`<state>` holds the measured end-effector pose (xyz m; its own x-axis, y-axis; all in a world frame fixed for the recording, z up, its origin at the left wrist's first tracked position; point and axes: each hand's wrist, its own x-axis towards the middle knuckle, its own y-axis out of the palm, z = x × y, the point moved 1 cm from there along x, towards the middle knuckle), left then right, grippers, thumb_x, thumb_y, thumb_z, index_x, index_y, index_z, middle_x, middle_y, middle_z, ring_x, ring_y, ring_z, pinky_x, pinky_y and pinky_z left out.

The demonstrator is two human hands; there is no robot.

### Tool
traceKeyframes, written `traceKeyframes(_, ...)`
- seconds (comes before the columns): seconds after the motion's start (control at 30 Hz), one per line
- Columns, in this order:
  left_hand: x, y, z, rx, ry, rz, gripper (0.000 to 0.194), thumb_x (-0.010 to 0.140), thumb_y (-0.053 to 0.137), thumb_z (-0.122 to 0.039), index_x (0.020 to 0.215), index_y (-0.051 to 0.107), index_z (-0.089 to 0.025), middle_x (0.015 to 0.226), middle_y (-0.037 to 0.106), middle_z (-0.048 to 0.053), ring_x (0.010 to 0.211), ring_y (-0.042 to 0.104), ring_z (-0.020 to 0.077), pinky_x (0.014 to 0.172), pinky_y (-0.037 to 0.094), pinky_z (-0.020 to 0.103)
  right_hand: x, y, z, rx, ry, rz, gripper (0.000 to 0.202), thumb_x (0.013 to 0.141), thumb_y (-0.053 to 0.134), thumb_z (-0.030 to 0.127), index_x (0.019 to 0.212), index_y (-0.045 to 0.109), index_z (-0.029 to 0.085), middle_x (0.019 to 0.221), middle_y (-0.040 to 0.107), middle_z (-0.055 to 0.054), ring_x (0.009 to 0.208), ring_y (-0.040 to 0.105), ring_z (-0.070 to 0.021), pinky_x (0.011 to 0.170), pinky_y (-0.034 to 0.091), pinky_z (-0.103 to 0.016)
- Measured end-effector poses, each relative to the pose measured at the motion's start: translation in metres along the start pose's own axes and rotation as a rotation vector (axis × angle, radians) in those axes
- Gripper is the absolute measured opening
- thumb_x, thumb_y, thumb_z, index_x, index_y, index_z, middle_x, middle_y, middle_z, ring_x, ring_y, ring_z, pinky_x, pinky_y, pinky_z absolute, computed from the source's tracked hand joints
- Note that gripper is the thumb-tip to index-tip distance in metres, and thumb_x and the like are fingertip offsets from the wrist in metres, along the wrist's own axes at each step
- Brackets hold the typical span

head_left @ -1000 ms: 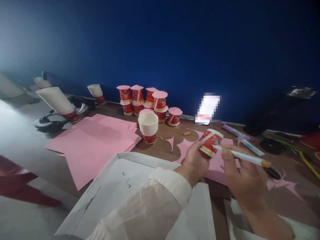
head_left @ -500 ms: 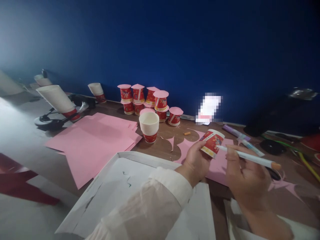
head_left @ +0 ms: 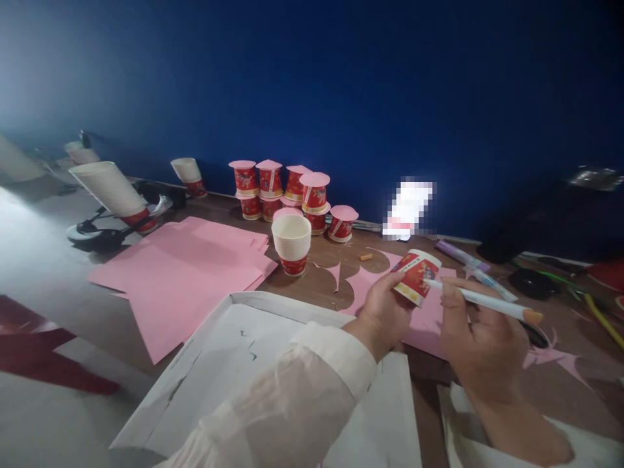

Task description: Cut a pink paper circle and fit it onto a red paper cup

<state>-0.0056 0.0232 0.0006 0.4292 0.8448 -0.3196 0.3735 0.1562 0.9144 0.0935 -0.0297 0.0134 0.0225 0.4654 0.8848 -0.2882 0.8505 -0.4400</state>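
My left hand (head_left: 383, 313) grips a red printed paper cup (head_left: 416, 276), tilted with its white base pointing up and to the right. My right hand (head_left: 480, 341) holds a white marker pen (head_left: 482, 302) with an orange end, its tip touching the cup's side. Both hands hover above a pink sheet with round cut-outs (head_left: 419, 318) on the brown table.
A white tray (head_left: 273, 305) lies in front of me. Pink paper sheets (head_left: 190, 266) are spread at left, a stack of white cups (head_left: 291, 244) stands mid-table, and several red cups with pink lids (head_left: 292, 192) line the blue wall. Markers (head_left: 461, 255) and cables lie at right.
Hands, cup and pen have stayed together, drifting slightly right in the view. The pen tip stays on the cup; the camera tilted a little.
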Motion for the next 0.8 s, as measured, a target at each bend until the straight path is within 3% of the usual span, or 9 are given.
traceKeyframes(0.2, -0.0020, 0.0028, -0.0031, -0.035, -0.024, -0.006, 0.018, 0.084, 0.059, -0.016, 0.093, 0.075, -0.014, 0.094, 0.076, 0.009, 0.089, 0.068, 0.0180, 0.084, 0.052, 0.025, -0.0011, 0.0001, 0.0011, -0.014, 0.026, 0.024, 0.018, 0.102, 0.059, 0.027, 0.101, 0.074, 0.017, 0.096, 0.081, -0.012, 0.089, 0.076, -0.0252, 0.077, 0.054, -0.034)
traceKeyframes(0.47, -0.0006, 0.0012, -0.0019, -0.057, -0.035, -0.025, 0.018, 0.085, 0.059, -0.017, 0.094, 0.075, -0.012, 0.096, 0.075, 0.011, 0.091, 0.069, 0.0190, 0.081, 0.051, 0.025, -0.0010, 0.0005, 0.0028, 0.032, 0.026, 0.004, 0.017, 0.101, 0.060, 0.025, 0.102, 0.074, 0.016, 0.096, 0.081, -0.012, 0.091, 0.076, -0.0251, 0.083, 0.056, -0.035)
traceKeyframes(0.8, -0.0002, 0.0007, -0.0027, -0.082, -0.023, -0.009, 0.021, 0.087, 0.059, -0.019, 0.098, 0.075, -0.012, 0.100, 0.075, 0.012, 0.088, 0.067, 0.0189, 0.080, 0.050, 0.027, 0.0010, -0.0053, 0.0033, 0.082, 0.131, 0.035, 0.021, 0.100, 0.057, 0.029, 0.100, 0.074, 0.017, 0.097, 0.080, -0.013, 0.095, 0.075, -0.0275, 0.086, 0.056, -0.039)
